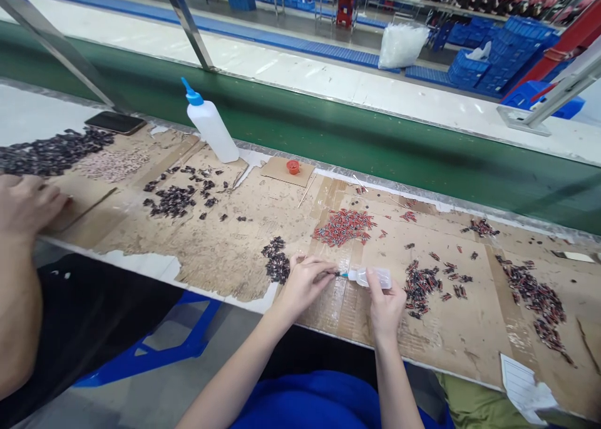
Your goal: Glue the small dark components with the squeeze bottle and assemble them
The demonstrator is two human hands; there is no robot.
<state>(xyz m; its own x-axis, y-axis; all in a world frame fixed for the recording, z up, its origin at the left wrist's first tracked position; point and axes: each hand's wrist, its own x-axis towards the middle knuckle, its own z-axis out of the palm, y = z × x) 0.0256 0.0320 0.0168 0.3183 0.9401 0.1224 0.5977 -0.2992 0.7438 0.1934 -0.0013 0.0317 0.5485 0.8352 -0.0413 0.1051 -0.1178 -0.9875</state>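
Note:
My left hand (pixel 307 282) pinches a small dark part (pixel 337 273) between thumb and fingertips. In my right hand (pixel 385 300) is a small clear squeeze bottle (pixel 373 277), lying sideways, its teal tip touching or very near the dark part. Just left of my left hand sits a pile of black parts (pixel 276 260). Beyond both hands lies a heap of small red parts (pixel 345 227). To the right of my right hand, red-and-black pieces (pixel 421 288) are heaped on the cardboard.
A tall white bottle (pixel 213 130) with a blue nozzle stands at the back left, near a red cap (pixel 293 166). Another person's hand (pixel 28 203) rests at the far left. A green belt (pixel 300 122) runs behind the cardboard-covered table (pixel 225 247).

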